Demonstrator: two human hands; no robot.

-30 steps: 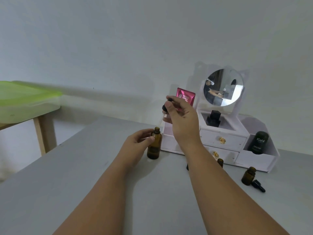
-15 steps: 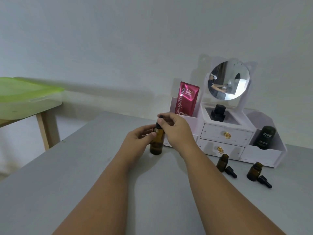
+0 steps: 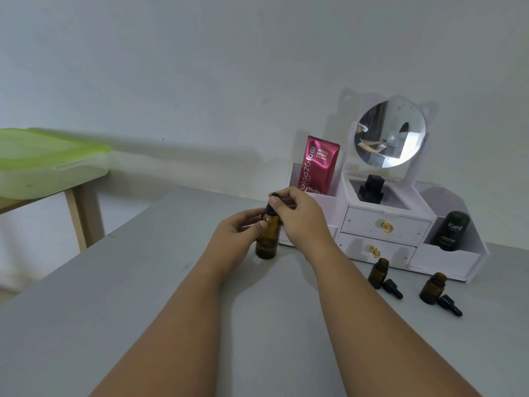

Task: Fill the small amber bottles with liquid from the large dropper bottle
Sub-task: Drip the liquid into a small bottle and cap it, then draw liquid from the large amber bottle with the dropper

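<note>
Centre frame: left hand grips the large amber glass dropper bottle on the grey worktop; right hand pinches its black dropper, now lowered back in, likely refilling.

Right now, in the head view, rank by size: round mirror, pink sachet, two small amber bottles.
Largest: round mirror.
Then pink sachet.
Then left small amber bottle and right small amber bottle, alike, unranked.

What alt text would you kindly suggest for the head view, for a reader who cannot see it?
A person's left hand holds a large amber bottle upright on a table while the right hand pinches its black dropper cap. Two small open bottles stand to the right, before a white organiser.
</note>
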